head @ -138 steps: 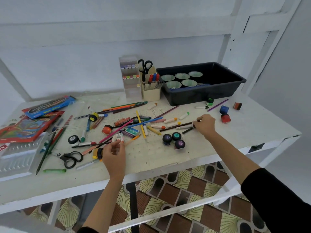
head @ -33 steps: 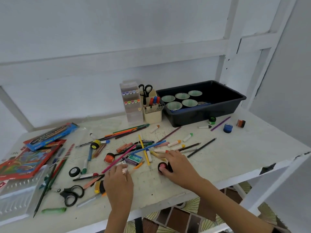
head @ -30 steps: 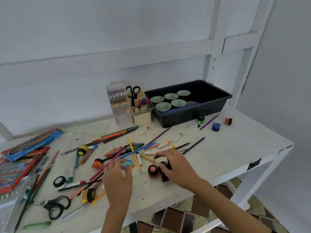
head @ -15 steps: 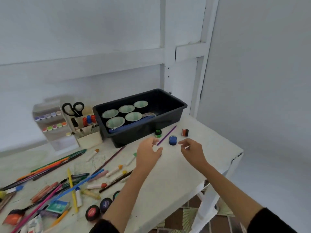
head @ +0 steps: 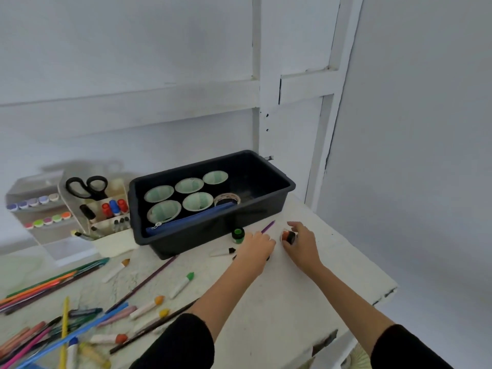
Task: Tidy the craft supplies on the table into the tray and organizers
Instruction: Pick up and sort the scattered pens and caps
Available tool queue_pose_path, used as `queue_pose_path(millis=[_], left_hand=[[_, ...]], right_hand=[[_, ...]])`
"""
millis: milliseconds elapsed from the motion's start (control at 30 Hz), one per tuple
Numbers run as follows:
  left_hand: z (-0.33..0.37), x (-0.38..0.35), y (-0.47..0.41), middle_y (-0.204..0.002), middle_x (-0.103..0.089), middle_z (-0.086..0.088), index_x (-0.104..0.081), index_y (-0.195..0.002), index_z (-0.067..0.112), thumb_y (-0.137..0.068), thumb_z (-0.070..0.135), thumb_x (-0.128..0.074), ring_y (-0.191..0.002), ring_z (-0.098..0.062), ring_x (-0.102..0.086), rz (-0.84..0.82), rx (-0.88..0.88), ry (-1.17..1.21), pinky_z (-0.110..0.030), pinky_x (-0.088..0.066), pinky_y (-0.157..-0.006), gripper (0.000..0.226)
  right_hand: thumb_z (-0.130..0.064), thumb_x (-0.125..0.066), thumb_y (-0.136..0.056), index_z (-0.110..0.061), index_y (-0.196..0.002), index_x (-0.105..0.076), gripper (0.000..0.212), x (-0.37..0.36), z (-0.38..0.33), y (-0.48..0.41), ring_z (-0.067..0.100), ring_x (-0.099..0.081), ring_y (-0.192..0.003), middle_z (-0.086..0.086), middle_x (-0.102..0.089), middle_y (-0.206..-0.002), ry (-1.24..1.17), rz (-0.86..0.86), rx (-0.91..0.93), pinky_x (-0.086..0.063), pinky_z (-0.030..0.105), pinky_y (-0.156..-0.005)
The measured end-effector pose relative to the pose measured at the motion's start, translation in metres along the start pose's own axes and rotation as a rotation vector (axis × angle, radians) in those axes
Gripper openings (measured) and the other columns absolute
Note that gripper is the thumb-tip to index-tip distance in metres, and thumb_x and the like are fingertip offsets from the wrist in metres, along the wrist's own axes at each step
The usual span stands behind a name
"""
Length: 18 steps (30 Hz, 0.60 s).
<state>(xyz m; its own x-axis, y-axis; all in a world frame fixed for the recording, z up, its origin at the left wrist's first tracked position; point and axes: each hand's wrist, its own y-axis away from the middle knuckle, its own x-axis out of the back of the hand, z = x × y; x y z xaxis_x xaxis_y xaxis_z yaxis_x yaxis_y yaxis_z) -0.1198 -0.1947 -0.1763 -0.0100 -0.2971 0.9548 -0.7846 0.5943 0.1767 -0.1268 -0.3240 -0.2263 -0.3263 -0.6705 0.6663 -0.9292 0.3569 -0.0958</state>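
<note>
My right hand (head: 302, 242) pinches a small orange-and-black paint jar (head: 288, 237) on the white table (head: 332, 275), right of the black tray (head: 213, 235). Just beside it, my left hand (head: 257, 250) lies palm down with its fingers curled over the spot where the blue paint jar stood; the jar itself is hidden beneath them. A green paint jar (head: 237, 233) and a purple pencil (head: 267, 227) lie between my left hand and the tray. The tray holds several paper cups (head: 198, 201), a tape roll (head: 227, 199) and a blue zip pouch (head: 186, 222).
A beige organizer (head: 106, 222) with scissors (head: 86, 185) and a clear marker rack (head: 37, 209) stand left of the tray. Pencils, crayons and markers (head: 80, 315) litter the left of the table. A white marker (head: 221, 252) lies by my left hand. The table's chipped right edge (head: 391, 290) is close.
Both hands left the jars at the table's middle and reached to the right end. My right hand took hold of the orange-and-black jar; my left hand came down over the blue jar.
</note>
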Motion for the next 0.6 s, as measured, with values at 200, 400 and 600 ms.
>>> queue_pose_path(millis=[200,400,600], left_hand=[[-0.007,-0.007,-0.001,-0.132,-0.046,-0.012,-0.043,-0.128,0.008,-0.084,0.003,-0.062,-0.119,-0.026,-0.043,0.055,0.038,0.263,-0.035,-0.038,-0.101,0.048],[-0.021,-0.021,0.047,-0.123,-0.041,-0.005,-0.037,-0.136,0.027,-0.095,0.026,-0.051,-0.099,-0.015,-0.049,0.331,0.271,0.731,-0.023,-0.042,-0.085,0.043],[-0.053,-0.046,0.117,-0.101,-0.058,0.001,-0.048,-0.102,0.022,-0.086,0.027,-0.065,-0.089,-0.010,-0.055,0.628,0.466,1.007,-0.028,-0.050,-0.081,0.025]], right_hand=[[-0.012,-0.067,-0.085,-0.009,-0.111,-0.055,0.030,0.000,0.004,0.002,0.015,-0.055,-0.091,0.008,-0.062,-0.106,-0.108,0.015,0.028,-0.046,0.023,-0.086],[-0.012,-0.071,-0.082,-0.014,-0.103,-0.061,0.023,-0.010,-0.024,0.028,0.010,-0.056,-0.083,0.001,-0.061,-0.096,-0.230,0.018,0.126,-0.043,0.009,-0.073],[-0.015,-0.072,-0.080,-0.021,-0.104,-0.062,0.026,-0.034,-0.074,0.075,0.014,-0.060,-0.091,-0.002,-0.058,-0.098,-0.364,-0.059,0.194,-0.051,0.019,-0.080]])
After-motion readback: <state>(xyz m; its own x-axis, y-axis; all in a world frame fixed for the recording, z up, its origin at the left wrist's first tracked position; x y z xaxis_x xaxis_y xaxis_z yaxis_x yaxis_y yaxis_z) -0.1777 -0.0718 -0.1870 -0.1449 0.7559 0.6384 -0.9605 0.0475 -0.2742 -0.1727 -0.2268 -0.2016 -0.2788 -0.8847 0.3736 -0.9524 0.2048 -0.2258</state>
